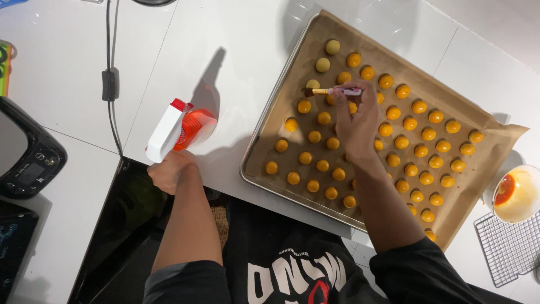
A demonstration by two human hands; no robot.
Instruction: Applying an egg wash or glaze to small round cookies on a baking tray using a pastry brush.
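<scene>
Gripping a brush [329,90], the right hand [355,121] hides some dough balls [419,151]; left hand [170,171] curled, contents unclear

Home kitchen, white tiled counter [236,34], lined baking tray [264,121], cooling rack [509,247]

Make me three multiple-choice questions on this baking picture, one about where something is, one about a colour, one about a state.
1. Where is the small bowl?
A. right of the tray, above the wire rack
B. left of the tray
C. on the tray

2. What colour are most dough balls on the tray?
A. green
B. orange-yellow
C. white

3. What is the right hand doing?
A. lying flat, holding nothing
B. lifting the tray
C. holding a brush over the balls

Answers: 1 A, the bowl sits beside the tray's right edge, above the wire rack. 2 B, nearly all look glazed orange-yellow, a few at the top paler. 3 C, its fingers pinch the brush, bristles by the pale balls.
</scene>
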